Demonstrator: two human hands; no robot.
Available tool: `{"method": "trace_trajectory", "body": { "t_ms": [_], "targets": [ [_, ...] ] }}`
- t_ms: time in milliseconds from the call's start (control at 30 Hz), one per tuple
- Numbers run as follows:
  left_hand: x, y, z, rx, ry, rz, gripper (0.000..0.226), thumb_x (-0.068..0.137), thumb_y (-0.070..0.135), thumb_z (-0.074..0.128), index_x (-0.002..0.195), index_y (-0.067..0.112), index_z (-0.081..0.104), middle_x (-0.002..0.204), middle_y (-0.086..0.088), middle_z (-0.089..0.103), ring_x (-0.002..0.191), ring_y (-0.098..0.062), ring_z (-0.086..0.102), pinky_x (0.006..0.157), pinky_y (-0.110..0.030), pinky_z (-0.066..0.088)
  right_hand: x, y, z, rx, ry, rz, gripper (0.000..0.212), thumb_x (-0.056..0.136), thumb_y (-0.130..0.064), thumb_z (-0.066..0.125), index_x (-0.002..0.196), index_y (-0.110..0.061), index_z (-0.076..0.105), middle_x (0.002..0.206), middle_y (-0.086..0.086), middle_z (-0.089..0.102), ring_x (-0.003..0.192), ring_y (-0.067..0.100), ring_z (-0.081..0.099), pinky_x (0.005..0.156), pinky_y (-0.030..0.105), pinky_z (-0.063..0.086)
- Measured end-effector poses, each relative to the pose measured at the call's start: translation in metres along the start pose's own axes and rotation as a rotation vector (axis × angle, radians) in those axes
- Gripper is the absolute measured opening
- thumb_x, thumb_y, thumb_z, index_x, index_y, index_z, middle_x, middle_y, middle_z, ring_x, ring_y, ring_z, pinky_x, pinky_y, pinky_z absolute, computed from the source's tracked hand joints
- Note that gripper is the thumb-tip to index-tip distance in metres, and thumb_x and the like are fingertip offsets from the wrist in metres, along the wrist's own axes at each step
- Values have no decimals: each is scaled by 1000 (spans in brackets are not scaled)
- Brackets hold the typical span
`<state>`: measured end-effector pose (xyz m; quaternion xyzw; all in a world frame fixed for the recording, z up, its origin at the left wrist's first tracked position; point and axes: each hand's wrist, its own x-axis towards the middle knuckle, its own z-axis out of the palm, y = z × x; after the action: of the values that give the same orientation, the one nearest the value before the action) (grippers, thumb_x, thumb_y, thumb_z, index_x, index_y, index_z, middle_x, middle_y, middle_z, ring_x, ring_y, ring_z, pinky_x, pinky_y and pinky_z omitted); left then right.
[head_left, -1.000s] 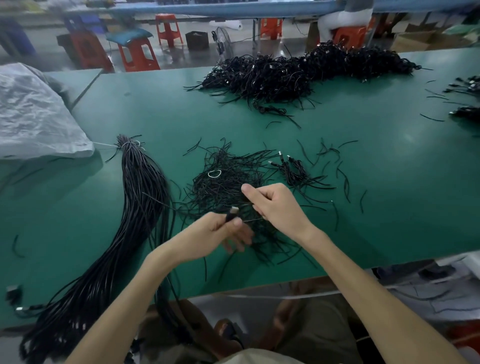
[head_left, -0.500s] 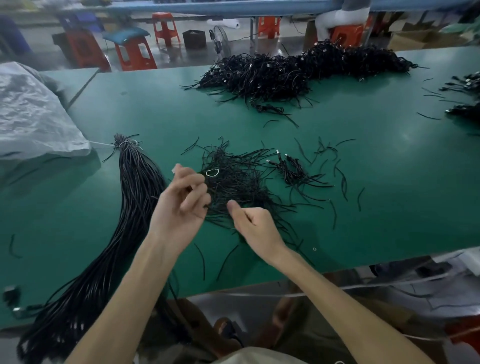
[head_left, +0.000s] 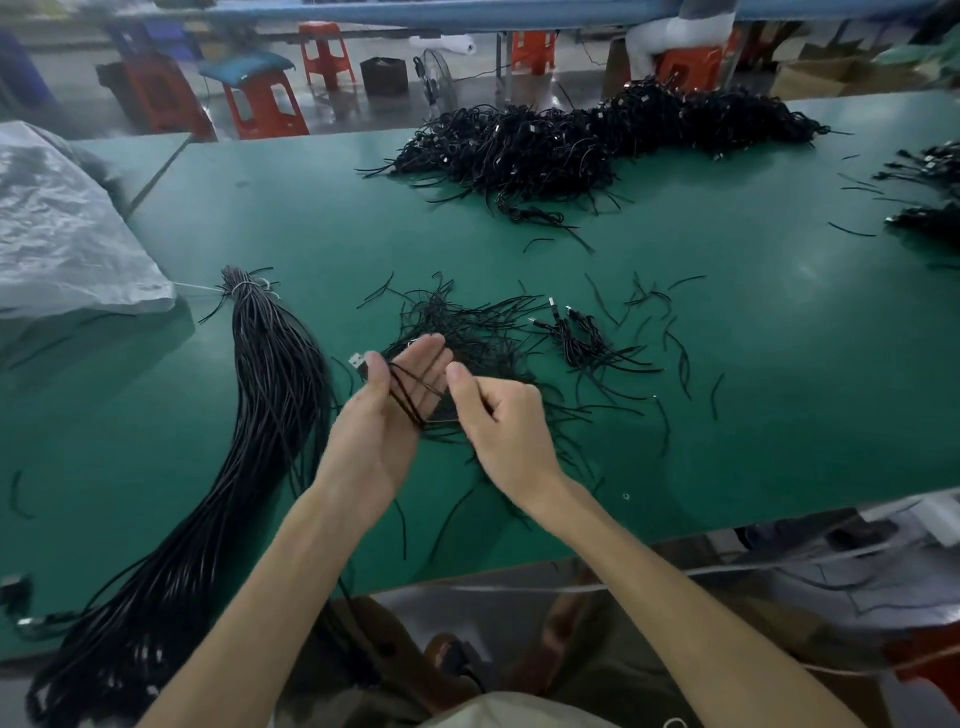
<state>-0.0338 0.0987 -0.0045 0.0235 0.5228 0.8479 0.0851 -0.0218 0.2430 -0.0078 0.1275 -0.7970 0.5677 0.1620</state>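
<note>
My left hand (head_left: 382, 421) is held palm up above the green table (head_left: 789, 374), fingers stretched out. A thin black cable (head_left: 413, 397) is looped over those fingers, and its silver USB plug (head_left: 357, 360) sticks out beside the thumb, which holds that end. My right hand (head_left: 501, 423) is just to the right with curled fingers, pinching the same cable close to the left palm. Under both hands lies a loose heap of short black ties (head_left: 467, 327).
A long tied bundle of black cables (head_left: 265, 395) runs down the left and over the table's front edge. A few coiled cables (head_left: 582, 340) lie right of the ties. A big cable pile (head_left: 597, 140) sits at the back, a grey plastic bag (head_left: 62, 228) at far left.
My left hand has turned palm up and now has the cable looped over its fingers. My right hand lifted off the tie heap and moved in against the left palm.
</note>
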Motion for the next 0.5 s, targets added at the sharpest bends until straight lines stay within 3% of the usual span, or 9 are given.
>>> {"method": "trace_trajectory", "body": {
  "t_ms": [67,133,167,200,267,333,400,467,500],
  "targets": [
    [3,15,-3,-417,-3,-23,56,109,43,27,136,4,57,136,-6,66,125,-15,63,109,-30,46,-9,9,4,-68,-49,-14,61,108,-38,45,51,-22,29,43,-9,24,39,12,24,42,31,18],
    [0,30,-3,-664,-104,-103,37,109,38,38,108,13,65,101,4,73,78,-5,67,79,-19,53,-10,19,1,-104,-54,2,61,108,-35,46,52,-22,27,44,-10,23,40,12,23,42,35,19],
    [-3,37,-4,-640,-168,-116,34,109,39,42,90,19,62,80,10,65,57,-3,52,62,-17,46,-8,23,-3,-108,-37,17,61,108,-34,46,51,-23,28,43,-10,23,40,12,23,42,35,19],
    [-7,42,-7,-497,-230,-115,38,108,43,45,77,22,55,65,10,52,49,-5,38,53,-19,36,-3,25,-7,-111,-15,28,61,108,-32,47,50,-23,29,43,-10,24,39,12,24,42,33,19],
    [-14,49,-14,-7,-423,-121,49,102,53,51,65,22,44,58,6,35,48,-11,30,51,-22,28,8,28,-16,-131,37,28,62,108,-28,48,49,-24,30,42,-10,25,38,12,24,41,32,19],
    [-15,45,-19,631,-621,-133,54,102,60,45,64,22,54,58,3,37,51,-17,33,53,-24,32,19,25,-24,-156,102,-4,62,108,-26,49,48,-19,33,40,-6,30,36,12,26,40,34,22],
    [-11,31,-16,1031,-616,-171,54,100,62,40,77,24,71,64,3,54,56,-16,47,58,-34,45,25,21,-27,-184,149,-61,63,108,-30,47,49,-8,41,40,2,40,35,20,36,41,35,27],
    [-10,14,-9,961,-377,-142,52,99,54,39,99,18,75,85,-1,71,76,-19,66,80,-51,54,23,14,-23,-217,150,-116,62,108,-33,45,53,-4,48,43,5,45,38,25,43,48,27,29],
    [-9,5,-7,810,-269,-111,51,102,49,38,111,14,74,101,-2,76,93,-19,72,89,-41,58,19,12,-19,-221,140,-135,60,108,-33,45,56,-5,52,45,4,50,40,24,47,51,26,32]
  ]
}}
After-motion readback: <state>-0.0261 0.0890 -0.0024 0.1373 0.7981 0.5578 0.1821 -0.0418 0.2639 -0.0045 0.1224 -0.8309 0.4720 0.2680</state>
